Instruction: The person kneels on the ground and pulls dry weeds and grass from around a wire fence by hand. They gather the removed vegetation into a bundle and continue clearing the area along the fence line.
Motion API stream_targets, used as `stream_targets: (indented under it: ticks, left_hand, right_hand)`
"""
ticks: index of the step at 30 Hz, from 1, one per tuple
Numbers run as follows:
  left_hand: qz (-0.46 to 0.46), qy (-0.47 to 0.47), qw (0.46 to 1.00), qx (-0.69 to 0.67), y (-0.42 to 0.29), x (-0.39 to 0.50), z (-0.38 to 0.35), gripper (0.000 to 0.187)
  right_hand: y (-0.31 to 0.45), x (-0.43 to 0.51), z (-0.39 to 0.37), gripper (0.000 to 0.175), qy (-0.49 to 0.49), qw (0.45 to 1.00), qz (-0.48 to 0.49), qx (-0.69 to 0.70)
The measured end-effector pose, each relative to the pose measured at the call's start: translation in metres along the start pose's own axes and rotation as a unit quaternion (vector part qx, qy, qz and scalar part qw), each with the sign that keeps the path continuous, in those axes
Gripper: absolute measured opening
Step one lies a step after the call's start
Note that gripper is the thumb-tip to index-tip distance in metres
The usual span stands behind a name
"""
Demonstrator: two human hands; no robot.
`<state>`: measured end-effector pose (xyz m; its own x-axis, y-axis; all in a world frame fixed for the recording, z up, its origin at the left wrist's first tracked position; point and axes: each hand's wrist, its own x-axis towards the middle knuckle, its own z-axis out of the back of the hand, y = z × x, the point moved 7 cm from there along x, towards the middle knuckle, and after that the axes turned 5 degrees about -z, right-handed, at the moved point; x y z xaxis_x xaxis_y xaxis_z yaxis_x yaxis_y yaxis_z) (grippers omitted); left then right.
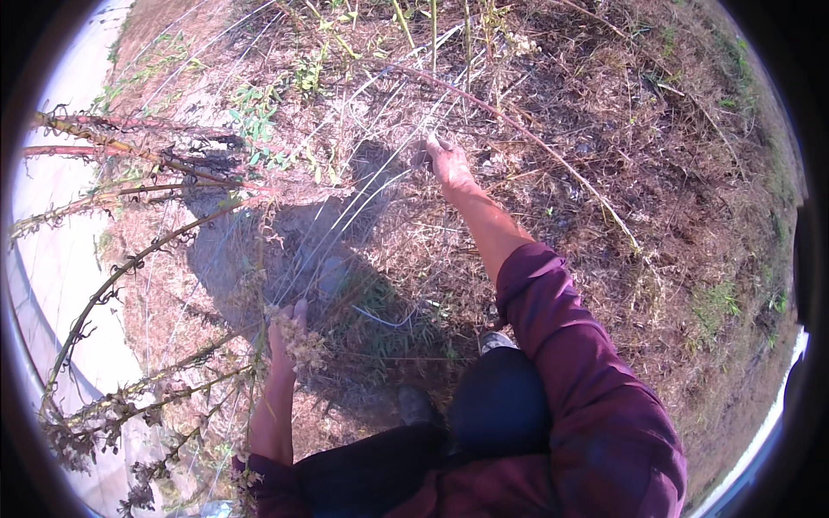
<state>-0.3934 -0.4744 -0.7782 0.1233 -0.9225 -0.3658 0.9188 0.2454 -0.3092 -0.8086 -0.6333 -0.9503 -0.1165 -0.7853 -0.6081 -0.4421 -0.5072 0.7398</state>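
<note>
Several pale, thin wire-like strands (353,210) stretch diagonally over dry grass in front of me. My right hand (447,162) is out ahead, thumb and fingers closed at one of these strands. Lower left, my left hand (283,337) is raised with its fingers pointing away from me, near the lower ends of the strands. A dried flower head (303,343) covers part of it, so its grip is hidden. Between the hands and my knees lies a short, curved pale strand (388,322).
Tall weed stems (142,256) with curled dry leaves arch in from the left. A long reddish stem (537,139) crosses right of my right hand. Pale pavement (71,311) borders the grass at left. My bent knee (502,401) and shoe (495,341) are below.
</note>
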Motion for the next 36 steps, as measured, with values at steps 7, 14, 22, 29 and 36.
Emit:
stream_targets:
  ticks: [7, 14, 22, 29, 36]
  left_hand:
    - [0.108, 0.065, 0.968, -0.215, -0.034, -0.024, 0.002, 0.02]
    - [-0.068, 0.001, 0.994, -0.083, -0.021, -0.033, -0.009, 0.041]
    - [-0.033, 0.027, 0.997, -0.062, 0.013, -0.049, -0.041, 0.042]
    - [0.028, 0.089, 0.99, -0.104, -0.032, -0.059, -0.03, 0.039]
    - [0.11, 0.051, 0.953, -0.279, -0.032, -0.059, -0.02, 0.038]
  right_hand:
    - [-0.001, -0.003, 0.018, 0.033, -0.066, 0.997, 0.01, 0.041]
    - [0.0, -0.001, 0.025, 0.031, -0.046, 0.998, -0.014, 0.033]
    - [0.0, 0.008, 0.025, 0.036, 0.001, 0.997, -0.067, -0.026]
    - [0.006, 0.01, 0.047, 0.029, 0.002, 0.993, -0.111, -0.046]
    - [0.012, 0.001, 0.033, 0.032, -0.036, 0.992, -0.067, -0.104]
